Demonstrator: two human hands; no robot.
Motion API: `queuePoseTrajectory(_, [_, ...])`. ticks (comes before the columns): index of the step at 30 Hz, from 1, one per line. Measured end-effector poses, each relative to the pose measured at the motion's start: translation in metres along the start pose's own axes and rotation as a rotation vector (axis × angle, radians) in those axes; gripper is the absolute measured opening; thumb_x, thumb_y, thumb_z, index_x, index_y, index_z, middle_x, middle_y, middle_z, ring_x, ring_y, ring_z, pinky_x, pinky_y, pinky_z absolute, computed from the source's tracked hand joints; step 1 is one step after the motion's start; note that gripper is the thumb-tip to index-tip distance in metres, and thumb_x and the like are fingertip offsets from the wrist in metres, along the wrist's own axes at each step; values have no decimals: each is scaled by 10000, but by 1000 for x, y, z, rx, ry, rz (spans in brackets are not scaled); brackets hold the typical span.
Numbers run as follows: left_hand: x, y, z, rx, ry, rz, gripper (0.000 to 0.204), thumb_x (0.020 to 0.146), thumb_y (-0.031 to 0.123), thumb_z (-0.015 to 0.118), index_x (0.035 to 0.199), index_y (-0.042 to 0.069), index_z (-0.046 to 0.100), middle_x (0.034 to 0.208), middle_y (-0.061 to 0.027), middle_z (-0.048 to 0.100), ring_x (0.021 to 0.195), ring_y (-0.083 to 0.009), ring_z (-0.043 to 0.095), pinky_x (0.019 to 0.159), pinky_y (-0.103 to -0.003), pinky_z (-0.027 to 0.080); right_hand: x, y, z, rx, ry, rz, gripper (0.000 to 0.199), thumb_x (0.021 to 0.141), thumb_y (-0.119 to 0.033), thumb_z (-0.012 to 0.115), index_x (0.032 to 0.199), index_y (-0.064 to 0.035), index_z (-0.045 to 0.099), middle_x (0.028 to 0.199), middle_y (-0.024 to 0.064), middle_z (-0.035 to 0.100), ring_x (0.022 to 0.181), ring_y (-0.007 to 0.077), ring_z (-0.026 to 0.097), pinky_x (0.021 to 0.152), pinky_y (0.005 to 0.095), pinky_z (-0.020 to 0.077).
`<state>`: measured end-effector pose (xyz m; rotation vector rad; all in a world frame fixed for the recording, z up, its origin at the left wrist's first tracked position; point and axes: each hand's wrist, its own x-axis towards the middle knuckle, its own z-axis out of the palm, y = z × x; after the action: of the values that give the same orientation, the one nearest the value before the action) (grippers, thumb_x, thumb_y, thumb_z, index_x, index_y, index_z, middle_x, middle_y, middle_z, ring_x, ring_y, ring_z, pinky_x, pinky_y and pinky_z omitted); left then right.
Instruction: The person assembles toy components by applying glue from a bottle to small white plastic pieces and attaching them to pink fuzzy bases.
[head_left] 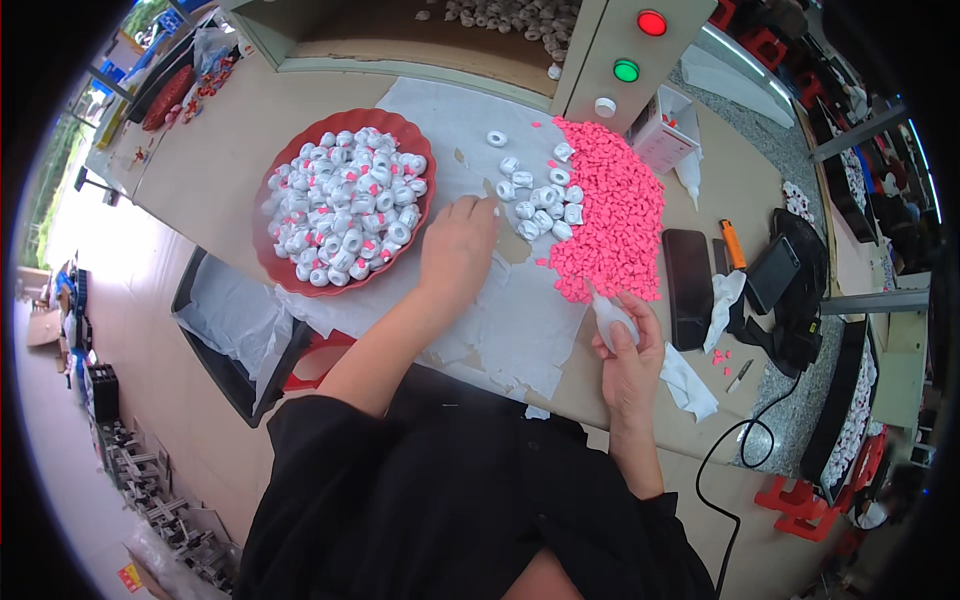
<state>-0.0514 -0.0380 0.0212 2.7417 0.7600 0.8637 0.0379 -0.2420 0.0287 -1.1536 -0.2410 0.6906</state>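
My left hand [457,248] rests palm down on the white paper sheet [520,330], fingers near a loose group of small white ring-shaped parts [538,200]. A pile of small pink pieces [612,215] lies just right of those rings. My right hand [630,350] is closed around a small white squeeze bottle [610,312], its tip pointing toward the pink pile. A red bowl [283,268] at the left is heaped with white rings that carry pink inserts [345,205].
A black phone [688,288], an orange lighter [734,243], crumpled tissue [722,305] and a black device with cable [790,300] lie at the right. A box with red and green lights [630,50] stands behind. A lined black bin [235,325] sits below the table edge.
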Motion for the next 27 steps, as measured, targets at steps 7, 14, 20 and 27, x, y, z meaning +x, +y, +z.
queuePoseTrajectory(7, [-44,41,-5,-1585,-389,-596,257,777,17,574,1031,31,538,931,-34,539,813,-90,524,692,-237,441,6,5,-9,321,-10,-179,233,773,-65,587,973,-16,478,930,92,503,757,171,521,639,258,416])
queuePoseTrajectory(14, [-52,55,1,-1537,-354,-553,300,787,-47,524,1081,-9,485,980,-46,524,878,-96,520,765,-216,431,-3,4,1,-70,-45,-347,243,783,-61,560,973,-5,419,893,108,489,702,136,510,615,237,425])
queuePoseTrajectory(20, [-58,56,5,-1491,-322,-529,324,784,-85,498,1097,-16,447,1002,-56,511,947,-112,515,801,-209,422,-4,15,-8,-446,-101,-617,247,800,-111,556,956,-2,399,918,110,440,690,135,485,592,230,411])
queuePoseTrajectory(27, [-58,58,4,-1482,-314,-540,305,780,-101,488,1073,-30,447,1020,-60,498,949,-118,516,793,-200,421,-5,14,-6,-580,-108,-694,236,784,-92,565,937,0,411,868,114,453,699,140,462,616,222,388])
